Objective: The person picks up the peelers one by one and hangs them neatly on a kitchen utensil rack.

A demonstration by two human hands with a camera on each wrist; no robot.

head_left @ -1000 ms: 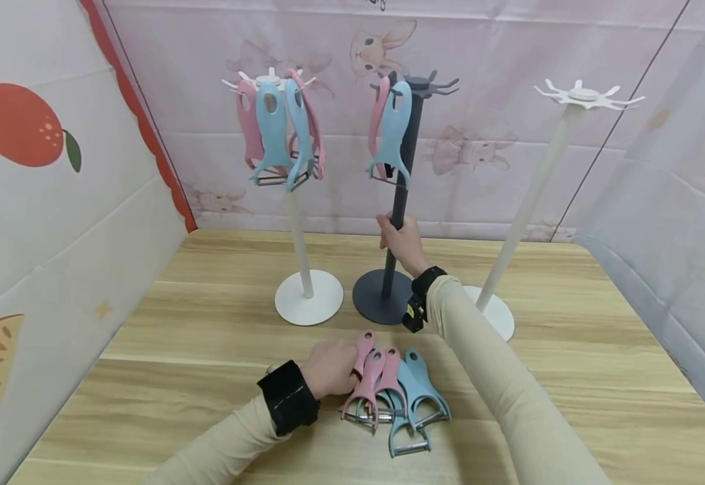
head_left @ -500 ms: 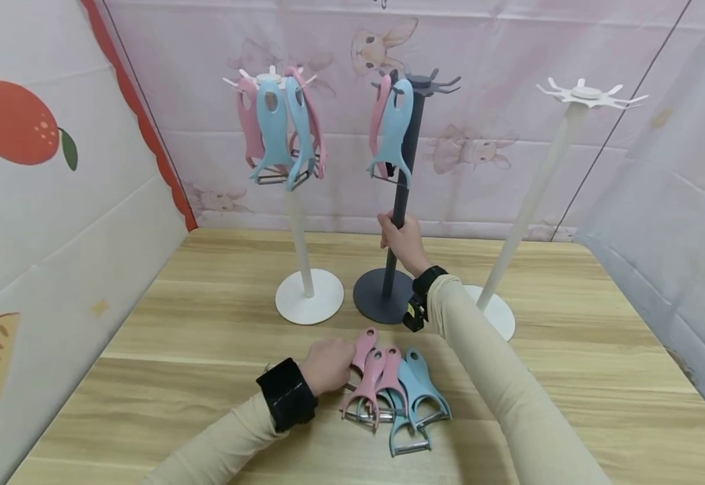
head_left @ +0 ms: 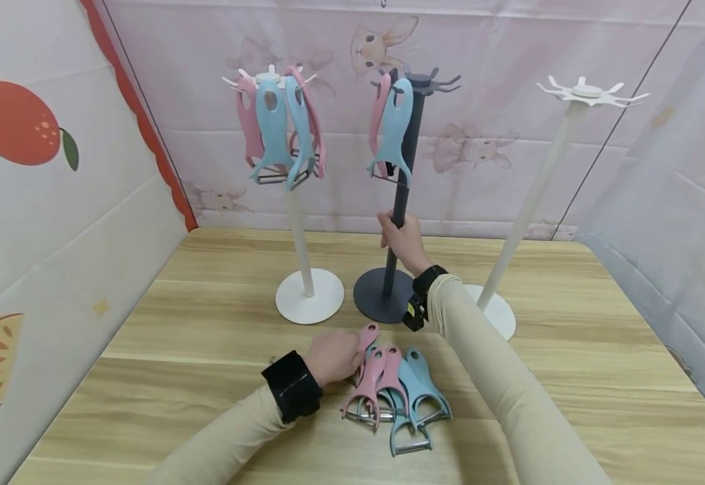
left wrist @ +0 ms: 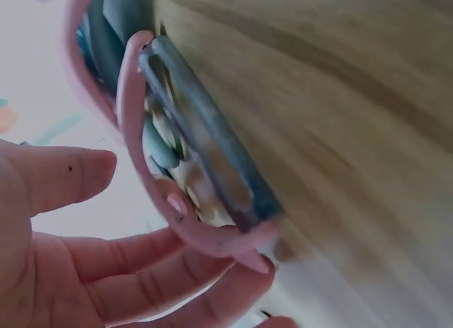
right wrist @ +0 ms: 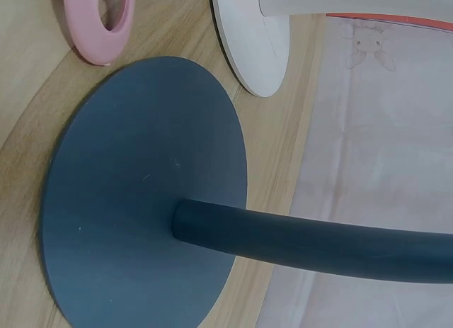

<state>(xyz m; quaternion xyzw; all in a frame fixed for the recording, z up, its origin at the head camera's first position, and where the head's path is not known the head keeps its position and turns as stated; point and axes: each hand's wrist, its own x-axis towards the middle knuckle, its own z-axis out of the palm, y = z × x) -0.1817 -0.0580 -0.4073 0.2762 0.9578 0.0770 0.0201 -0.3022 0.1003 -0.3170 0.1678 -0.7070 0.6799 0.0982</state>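
My left hand [head_left: 334, 356] is at a pink peeler [head_left: 368, 333] on the left of a pile. In the left wrist view its fingers touch the edge of the pink peeler's frame [left wrist: 134, 147], the thumb standing apart from it. Beside it lie more pink peelers [head_left: 392, 367] and blue peelers [head_left: 422, 380], overlapping, metal blades towards me. My right hand [head_left: 406, 241] grips the pole of a dark grey stand [head_left: 383, 296] above its round base. From this stand's hooks hang a pink peeler [head_left: 379, 114] and a blue peeler [head_left: 396, 128], with something black partly hidden behind them.
Left of the dark stand, a white stand [head_left: 309, 306] carries several pink and blue peelers. Another white stand [head_left: 534, 178], its hooks bare, stands to the right, its base partly behind the right forearm. Printed cloth walls [head_left: 480, 188] border the wooden table [head_left: 207, 323].
The left hand first drew back slightly, then moved a little forward and right. The pink peeler's handle has shifted slightly away from me. The right hand stays on the pole.
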